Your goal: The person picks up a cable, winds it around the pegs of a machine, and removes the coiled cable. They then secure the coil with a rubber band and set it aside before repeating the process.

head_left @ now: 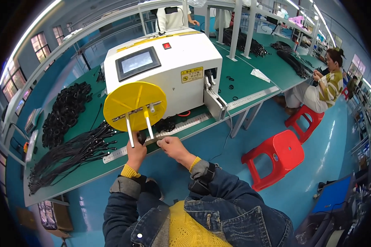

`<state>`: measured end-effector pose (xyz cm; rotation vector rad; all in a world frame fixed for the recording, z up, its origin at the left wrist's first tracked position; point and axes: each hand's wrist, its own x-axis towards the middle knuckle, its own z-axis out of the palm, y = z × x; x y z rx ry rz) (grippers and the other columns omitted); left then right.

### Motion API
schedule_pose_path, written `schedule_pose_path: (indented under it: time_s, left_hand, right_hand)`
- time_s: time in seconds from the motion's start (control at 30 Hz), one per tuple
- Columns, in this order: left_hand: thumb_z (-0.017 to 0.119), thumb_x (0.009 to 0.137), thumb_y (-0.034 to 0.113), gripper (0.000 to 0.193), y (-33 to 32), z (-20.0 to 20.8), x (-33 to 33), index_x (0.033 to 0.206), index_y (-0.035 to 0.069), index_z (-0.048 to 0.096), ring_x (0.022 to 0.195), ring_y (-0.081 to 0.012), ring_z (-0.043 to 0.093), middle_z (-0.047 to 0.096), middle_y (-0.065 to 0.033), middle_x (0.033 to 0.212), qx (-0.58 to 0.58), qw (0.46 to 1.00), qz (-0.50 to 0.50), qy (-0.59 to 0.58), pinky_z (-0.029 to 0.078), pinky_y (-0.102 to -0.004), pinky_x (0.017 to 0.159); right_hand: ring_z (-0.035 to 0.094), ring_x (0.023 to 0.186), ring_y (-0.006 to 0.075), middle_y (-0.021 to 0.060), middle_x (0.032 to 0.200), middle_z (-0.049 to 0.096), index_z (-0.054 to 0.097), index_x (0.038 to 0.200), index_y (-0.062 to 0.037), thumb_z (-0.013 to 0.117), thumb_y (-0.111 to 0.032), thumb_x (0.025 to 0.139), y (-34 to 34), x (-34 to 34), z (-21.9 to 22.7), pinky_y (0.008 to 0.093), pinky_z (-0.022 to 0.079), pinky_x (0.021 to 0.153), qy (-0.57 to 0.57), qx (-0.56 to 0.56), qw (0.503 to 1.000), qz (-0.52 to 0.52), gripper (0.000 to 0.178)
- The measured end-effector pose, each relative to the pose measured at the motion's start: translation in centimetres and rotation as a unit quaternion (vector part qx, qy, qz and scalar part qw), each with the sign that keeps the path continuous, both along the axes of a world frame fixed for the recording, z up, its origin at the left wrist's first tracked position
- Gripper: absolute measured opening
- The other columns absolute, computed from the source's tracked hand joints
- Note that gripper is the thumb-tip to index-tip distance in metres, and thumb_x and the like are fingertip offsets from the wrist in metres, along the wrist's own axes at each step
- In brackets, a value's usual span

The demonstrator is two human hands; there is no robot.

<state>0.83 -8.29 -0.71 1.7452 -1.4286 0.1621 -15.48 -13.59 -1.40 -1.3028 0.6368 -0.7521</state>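
In front of the white winding machine (pixel 165 70), my left hand (pixel 136 154) is closed round a dark piece that looks like a black cable (pixel 141 138). It is right beside the metal rods of the yellow disc (pixel 135 101). My right hand (pixel 175 149) is a little to the right, over the table edge, with its fingers pinched together; what they hold, if anything, is hidden. A small black coil of cable (pixel 165 124) lies on the table beneath the disc, just beyond my hands. A steel ruler (pixel 115 154) runs along the front edge.
Loose black cables (pixel 70 154) spread across the green table's left side, with a heap of coiled cables (pixel 66 113) behind. Red stools (pixel 276 158) stand at the right, and a seated person (pixel 327 84) works there. Another person (pixel 173 18) is behind the machine.
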Motion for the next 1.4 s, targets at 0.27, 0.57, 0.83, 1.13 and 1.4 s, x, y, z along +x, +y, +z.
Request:
schedule_pose_path:
  time_s: [0.27,0.57,0.83,1.13,1.4]
  left_hand:
    - [0.060,0.071,0.000,0.034,0.7,-0.7,1.1,0.103,0.003,0.049,0.086,-0.0419,0.055,0.057,-0.0204,0.091,0.036,0.994,-0.061,0.087,0.045,-0.0427,0.072]
    - [0.060,0.072,-0.002,0.032,2.7,-1.1,3.2,0.101,0.003,0.048,0.092,-0.0329,0.054,0.052,-0.0160,0.109,-0.126,0.984,-0.005,0.124,0.043,-0.0323,0.081]
    - [0.058,0.076,-0.003,0.024,5.7,-1.1,1.8,0.097,0.002,0.048,0.098,-0.0244,0.052,0.052,-0.0121,0.109,-0.188,0.965,-0.035,0.178,0.041,-0.0323,0.087]
    - [0.060,0.077,-0.001,0.016,8.7,-1.5,-3.0,0.088,0.003,0.049,0.074,-0.0092,0.049,0.054,-0.0027,0.082,-0.043,0.836,-0.225,0.499,0.043,-0.0245,0.070]
    - [0.058,0.078,-0.002,0.014,8.6,-2.1,-3.8,0.085,0.004,0.048,0.065,-0.0068,0.043,0.046,0.0014,0.072,0.005,0.865,-0.196,0.462,0.040,-0.0223,0.060]
  right_hand:
    - [0.037,0.050,0.0033,-0.0048,0.059,0.044,0.052,0.068,-0.0075,0.059,-0.025,0.086,1.0,-3.5,-0.8,0.0196,0.030,0.042,0.063,0.058,0.995,-0.041,0.026]
    - [0.035,0.049,0.0030,-0.0048,0.060,0.043,0.052,0.071,-0.0079,0.060,-0.026,0.086,3.7,-2.1,0.2,0.0187,0.027,0.042,0.111,0.078,0.991,0.011,0.025]
    - [0.036,0.048,0.0029,-0.0054,0.058,0.044,0.053,0.070,-0.0063,0.059,-0.024,0.086,5.2,0.0,0.5,0.0191,0.028,0.042,0.104,0.080,0.991,0.035,0.025]
    - [0.035,0.051,0.0018,-0.0061,0.062,0.044,0.054,0.075,-0.0076,0.057,-0.023,0.089,6.1,0.7,0.6,0.0173,0.027,0.043,0.064,0.040,0.994,0.085,0.021]
    - [0.038,0.054,0.0016,-0.0050,0.066,0.048,0.058,0.084,-0.0055,0.056,-0.023,0.089,6.0,0.1,-1.3,0.0168,0.031,0.046,0.012,-0.115,0.992,0.049,0.018]
